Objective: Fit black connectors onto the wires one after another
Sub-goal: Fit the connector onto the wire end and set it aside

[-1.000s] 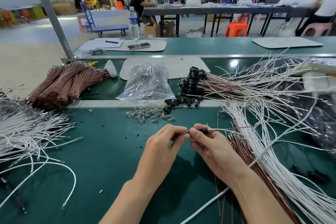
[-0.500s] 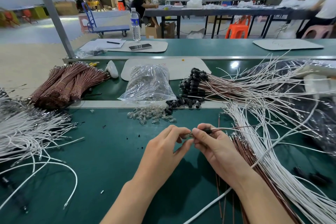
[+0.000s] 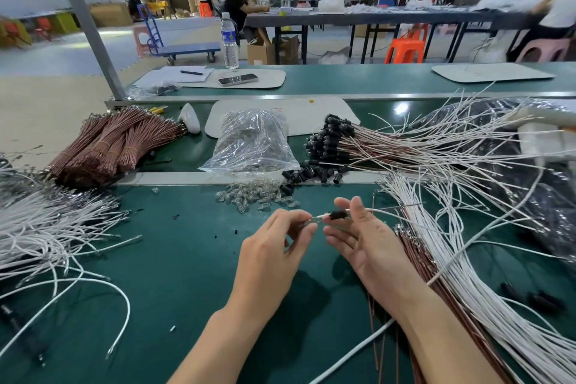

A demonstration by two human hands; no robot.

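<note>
Nearest us, the left hand (image 3: 274,254) pinches the metal tip of a wire (image 3: 323,217) between thumb and forefinger; the right hand (image 3: 371,246) pinches the black connector (image 3: 337,214) sitting on that wire, its lower fingers spread loose; both hover above the green table (image 3: 187,274); beyond, we see loose black connectors (image 3: 311,174), then a clear bag (image 3: 252,143) and a bundle of wires (image 3: 333,137) capped in black.
</note>
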